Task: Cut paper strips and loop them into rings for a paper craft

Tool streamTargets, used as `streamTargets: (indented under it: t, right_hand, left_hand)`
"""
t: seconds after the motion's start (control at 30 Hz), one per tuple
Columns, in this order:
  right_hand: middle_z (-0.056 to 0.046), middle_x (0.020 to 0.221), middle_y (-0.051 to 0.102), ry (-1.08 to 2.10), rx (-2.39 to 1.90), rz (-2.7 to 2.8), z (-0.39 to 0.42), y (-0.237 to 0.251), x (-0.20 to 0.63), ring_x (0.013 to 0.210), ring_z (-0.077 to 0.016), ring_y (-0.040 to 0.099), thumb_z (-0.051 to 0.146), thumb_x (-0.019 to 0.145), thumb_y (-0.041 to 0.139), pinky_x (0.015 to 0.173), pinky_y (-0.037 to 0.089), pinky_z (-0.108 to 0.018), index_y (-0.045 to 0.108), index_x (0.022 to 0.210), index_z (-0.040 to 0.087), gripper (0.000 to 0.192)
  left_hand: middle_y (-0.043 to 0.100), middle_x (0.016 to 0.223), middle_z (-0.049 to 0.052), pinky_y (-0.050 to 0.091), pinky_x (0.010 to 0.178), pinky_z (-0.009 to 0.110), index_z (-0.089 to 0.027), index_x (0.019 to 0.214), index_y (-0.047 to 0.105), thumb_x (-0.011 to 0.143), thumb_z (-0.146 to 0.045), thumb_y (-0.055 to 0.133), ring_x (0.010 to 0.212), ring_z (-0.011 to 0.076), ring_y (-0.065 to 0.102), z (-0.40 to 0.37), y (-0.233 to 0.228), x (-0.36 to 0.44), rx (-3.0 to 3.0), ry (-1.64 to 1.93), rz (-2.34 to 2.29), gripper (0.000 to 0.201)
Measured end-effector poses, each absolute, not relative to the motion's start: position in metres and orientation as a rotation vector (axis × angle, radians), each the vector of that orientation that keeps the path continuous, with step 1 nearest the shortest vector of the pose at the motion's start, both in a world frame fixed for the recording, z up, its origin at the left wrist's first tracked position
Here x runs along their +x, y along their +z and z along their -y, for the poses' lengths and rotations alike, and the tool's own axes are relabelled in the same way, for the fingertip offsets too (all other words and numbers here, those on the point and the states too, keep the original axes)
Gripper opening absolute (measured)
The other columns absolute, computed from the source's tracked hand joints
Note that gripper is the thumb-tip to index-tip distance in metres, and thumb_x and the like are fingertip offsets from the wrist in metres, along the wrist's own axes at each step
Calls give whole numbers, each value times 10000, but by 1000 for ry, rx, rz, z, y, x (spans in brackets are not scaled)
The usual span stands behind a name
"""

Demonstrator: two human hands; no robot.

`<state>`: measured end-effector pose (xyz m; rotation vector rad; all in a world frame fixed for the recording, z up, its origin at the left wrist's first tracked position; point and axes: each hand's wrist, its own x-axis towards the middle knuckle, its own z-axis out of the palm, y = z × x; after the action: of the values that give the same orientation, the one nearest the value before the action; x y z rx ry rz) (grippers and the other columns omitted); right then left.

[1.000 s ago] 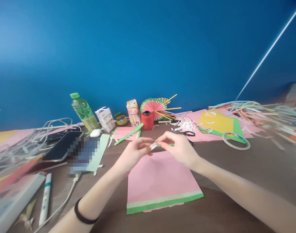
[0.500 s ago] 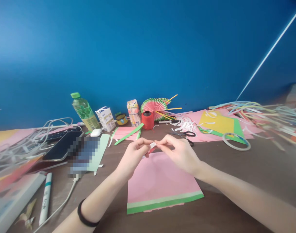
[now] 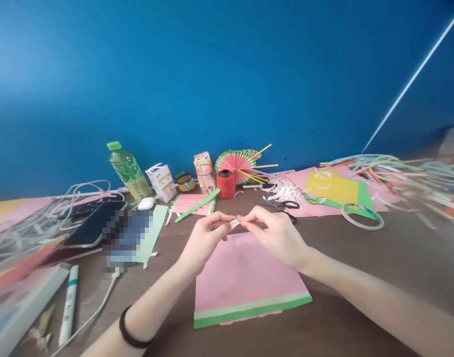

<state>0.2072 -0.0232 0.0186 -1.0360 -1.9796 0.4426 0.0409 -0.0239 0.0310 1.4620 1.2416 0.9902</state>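
Nearest, below the fingers, a pink sheet (image 3: 245, 277) with a green edge is lying flat on the bench (image 3: 361, 277). Above it the left hand (image 3: 204, 240) and right hand (image 3: 277, 233) are meeting — both sets of fingers are pinching a small white strip (image 3: 234, 223) between their tips, held in the air (too small to tell whether it is tape or paper). Left of the fingers a phone (image 3: 95, 223) is resting. Beyond the fingers are lying black scissors (image 3: 286, 206) and a tape ring (image 3: 362, 216) — farther back a red spool (image 3: 226, 184) and a green-capped bottle (image 3: 128, 171) are standing.
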Motion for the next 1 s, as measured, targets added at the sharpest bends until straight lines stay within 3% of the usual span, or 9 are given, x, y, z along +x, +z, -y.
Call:
streamTargets:
  t: [0.47,0.7,1.0]
  right_hand:
    - [-58,731,675,126,-871,2171,19,12,207,723,-173,655,228,881,344,592,469,-241,513,797,188,192]
    - [-85,839,682,197,-818,2181,14,7,210,776,-193,654,216,874,350,618,479,-267,508,808,190,172]
    - [-44,768,659,553,-994,2016,15,15,213,653,-170,638,282,862,384,546,451,-248,443,826,204,104]
  left_hand:
    - [638,656,7,377,533,230,-148,766,669,614,-214,575,521,93,487,27,40,41,1279,995,-1276,191]
    - [639,667,13,367,510,223,-148,768,669,606,-227,580,509,89,475,26,39,43,1262,983,-1307,201]
    - [619,683,28,380,555,224,-135,834,668,644,-222,517,557,109,494,17,35,32,1375,946,-1320,258]
